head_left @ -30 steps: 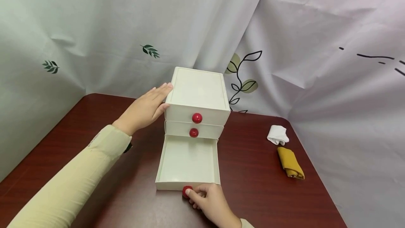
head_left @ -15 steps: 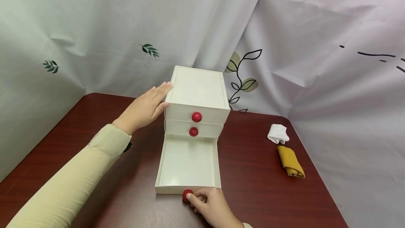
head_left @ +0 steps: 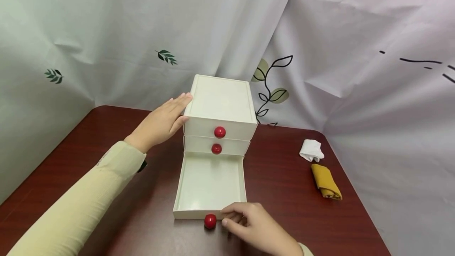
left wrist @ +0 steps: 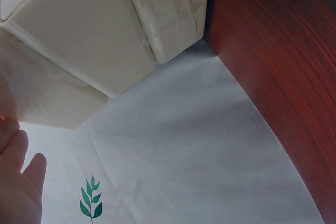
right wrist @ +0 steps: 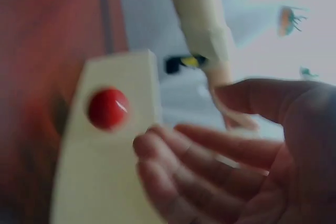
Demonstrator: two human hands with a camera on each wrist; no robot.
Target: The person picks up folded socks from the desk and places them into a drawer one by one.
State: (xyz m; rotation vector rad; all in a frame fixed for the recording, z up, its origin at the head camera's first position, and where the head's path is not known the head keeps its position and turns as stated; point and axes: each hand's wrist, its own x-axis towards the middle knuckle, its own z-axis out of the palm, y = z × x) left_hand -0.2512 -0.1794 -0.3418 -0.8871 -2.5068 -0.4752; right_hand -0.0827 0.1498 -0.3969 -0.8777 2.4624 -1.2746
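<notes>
A white drawer unit (head_left: 222, 98) with three stacked drawers stands mid-table, each front bearing a round red knob. Its bottom drawer (head_left: 211, 181) is pulled far out and holds nothing; the upper two are closed. My left hand (head_left: 161, 123) rests with straight fingers against the unit's upper left side; in the left wrist view its fingertips touch the side wall. Just right of the bottom drawer's red knob (head_left: 210, 221), my right hand (head_left: 257, 224) hovers by the drawer front with loosely bent fingers. In the right wrist view the knob (right wrist: 107, 108) is apart from those fingers.
A white cloth (head_left: 311, 150) and a folded mustard-yellow cloth (head_left: 326, 181) lie at the right side of the dark red wooden table (head_left: 284, 192). Behind the table hangs a pale curtain (head_left: 142, 31) with leaf prints.
The bottom drawer has slid slightly further toward me. My right hand has let go of its red knob and moved off to the right. My left hand stays on the unit's side.
</notes>
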